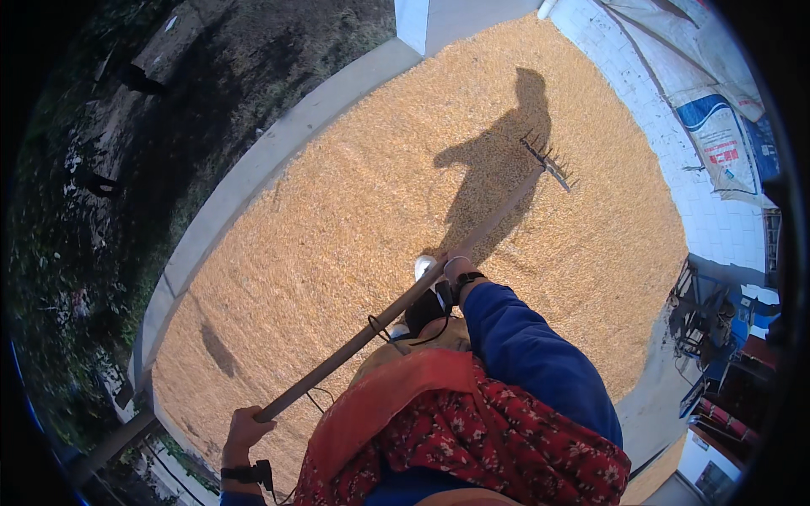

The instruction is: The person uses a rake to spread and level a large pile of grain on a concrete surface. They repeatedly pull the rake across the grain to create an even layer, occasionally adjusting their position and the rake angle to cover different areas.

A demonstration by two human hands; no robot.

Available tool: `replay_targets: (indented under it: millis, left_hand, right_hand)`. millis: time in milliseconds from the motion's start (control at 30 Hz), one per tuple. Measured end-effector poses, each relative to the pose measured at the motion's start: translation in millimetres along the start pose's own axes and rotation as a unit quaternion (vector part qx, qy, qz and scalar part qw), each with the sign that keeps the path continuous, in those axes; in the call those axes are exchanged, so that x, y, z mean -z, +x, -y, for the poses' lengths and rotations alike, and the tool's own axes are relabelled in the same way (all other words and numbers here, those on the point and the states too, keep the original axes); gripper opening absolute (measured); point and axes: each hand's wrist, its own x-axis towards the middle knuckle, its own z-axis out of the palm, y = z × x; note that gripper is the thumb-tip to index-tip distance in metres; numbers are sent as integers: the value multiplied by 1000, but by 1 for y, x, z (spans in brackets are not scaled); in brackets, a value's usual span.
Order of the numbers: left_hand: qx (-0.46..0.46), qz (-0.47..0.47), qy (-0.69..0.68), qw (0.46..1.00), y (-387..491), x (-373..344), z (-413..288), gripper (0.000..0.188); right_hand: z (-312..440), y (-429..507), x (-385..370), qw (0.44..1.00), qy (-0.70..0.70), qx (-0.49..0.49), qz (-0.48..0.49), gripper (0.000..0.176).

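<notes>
A long wooden handle [354, 341] runs slantwise across my body to a metal rake head [545, 166]. My left hand [245, 427] grips the handle's near end at lower left. Farther up the shaft, my right hand [454, 264] is closed around it, the wrist wearing a dark band. The rake head lies at the surface of a broad layer of corn kernels [354, 228], its tines showing upward. My shadow [506, 139] falls over the grain beside the rake. Part of a white shoe [425, 267] shows just below the handle.
A low concrete curb [278, 145] borders the grain on the left, with dark ground and plants beyond. At right stands a white block wall [709, 221] with hanging woven sacks [718, 142]. Machinery and assorted items [702, 316] stand at lower right. A post [114, 446] crosses the lower left.
</notes>
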Motion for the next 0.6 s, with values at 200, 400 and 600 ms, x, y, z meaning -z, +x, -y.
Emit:
replay_targets:
  millis: [200, 400, 600]
  left_hand:
    - [-175, 7, 5, 985, 145, -24, -163, 34]
    - [-313, 71, 18, 947, 218, -35, -377, 35]
    - [-302, 56, 46, 951, 196, -32, -370, 37]
  right_hand:
    - [137, 45, -40, 993, 54, 107, -1, 12]
    - [227, 54, -72, 992, 50, 109, 38, 23]
    - [221, 15, -85, 972, -204, 114, -33, 45]
